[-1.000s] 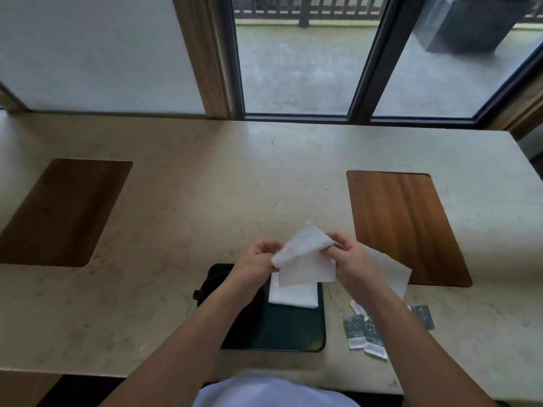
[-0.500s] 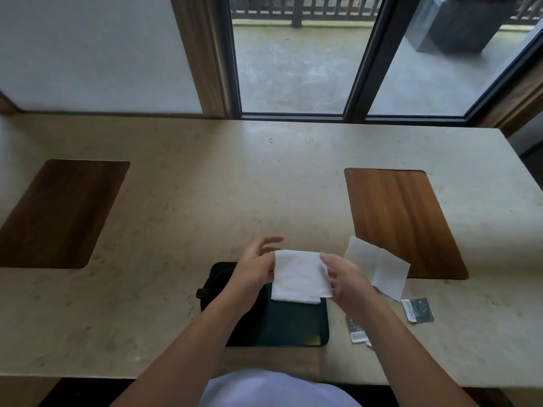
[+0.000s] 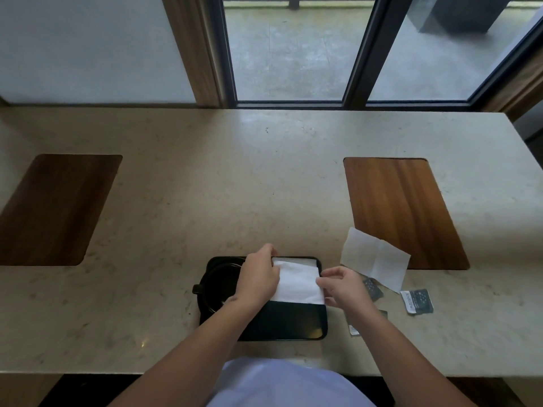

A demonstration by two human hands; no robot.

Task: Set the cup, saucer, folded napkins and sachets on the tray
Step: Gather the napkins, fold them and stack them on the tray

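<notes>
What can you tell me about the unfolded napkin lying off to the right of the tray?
The unfolded napkin is a thin white paper sheet, opened flat, with crease lines crossing it from earlier folding. It lies skewed to the table's edges, partly on the pale stone tabletop and partly over the near corner of the wooden inlay. Neither hand touches it. Its near edge seems to overlap one dark sachet; another sachet lies just beyond its corner.

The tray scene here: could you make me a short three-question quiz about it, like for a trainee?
1. True or false: both hands touch the folded napkin on the dark tray.
2. Where does the unfolded napkin lie? A) on the tray B) on the counter, right of the tray
3. Fill in: the sachet lies on the ____.

Key: 1 true; 2 B; 3 counter. The left hand and right hand hold its edges.
</notes>
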